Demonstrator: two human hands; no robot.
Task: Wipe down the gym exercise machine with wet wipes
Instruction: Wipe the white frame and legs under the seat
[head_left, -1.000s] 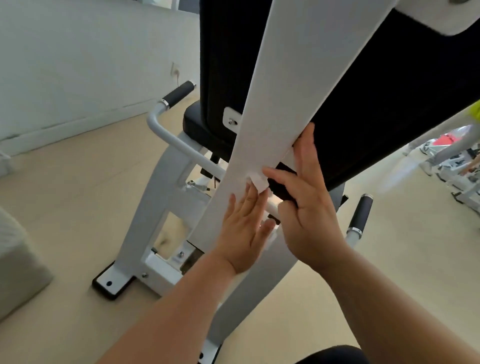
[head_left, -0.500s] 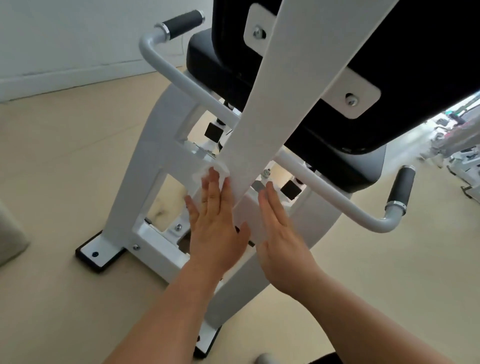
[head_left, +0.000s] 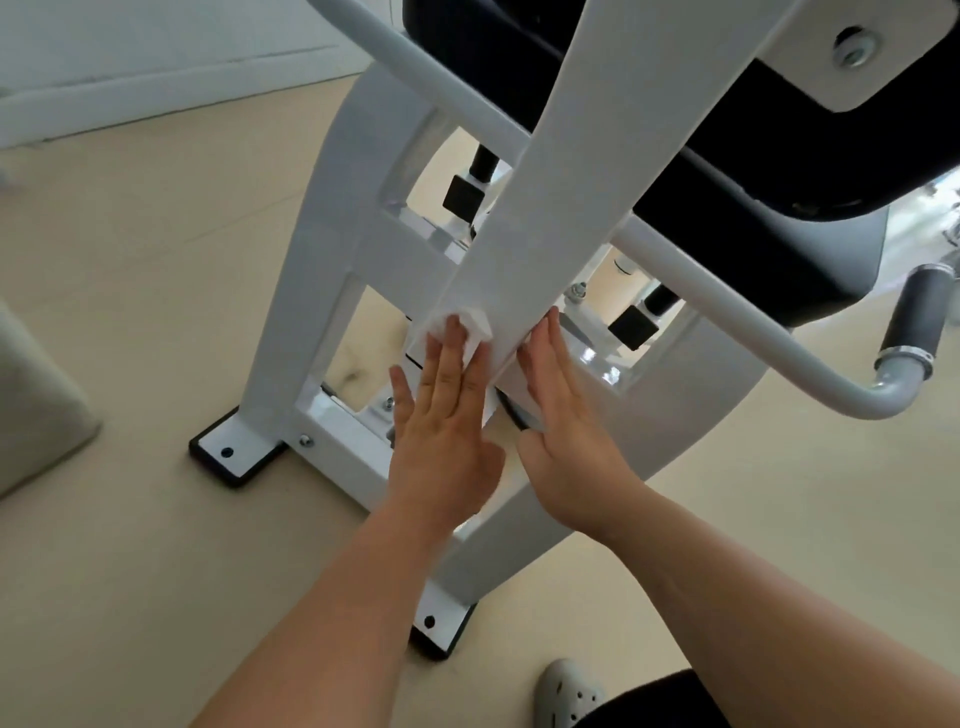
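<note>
head view: the left hand (head_left: 441, 431) lies flat with its fingers straight and close together, pressing a crumpled white wet wipe (head_left: 470, 325) against the lower end of the slanted white beam (head_left: 561, 197) of the exercise machine (head_left: 332, 249); the wipe shows past the fingertips, on the beam's left edge. the right hand (head_left: 566, 431) is just beside it, also flat with straight fingers, laid along the beam's right side; whether anything lies under its palm cannot be told. both bare forearms reach in from the bottom of the frame. behind the beam a white tube (head_left: 727, 301) runs down to the right and bends into a black grip (head_left: 914, 317), and above it sits the black padded seat (head_left: 727, 208). the white frame stands on black-edged foot plates (head_left: 228, 457) bolted at the corners, on a beige floor (head_left: 130, 312). a grey perforated shoe (head_left: 563, 691) shows at the bottom edge, a grey padded block (head_left: 31, 410) at the far left, and a white baseboard (head_left: 156, 88) along the wall at top left.
</note>
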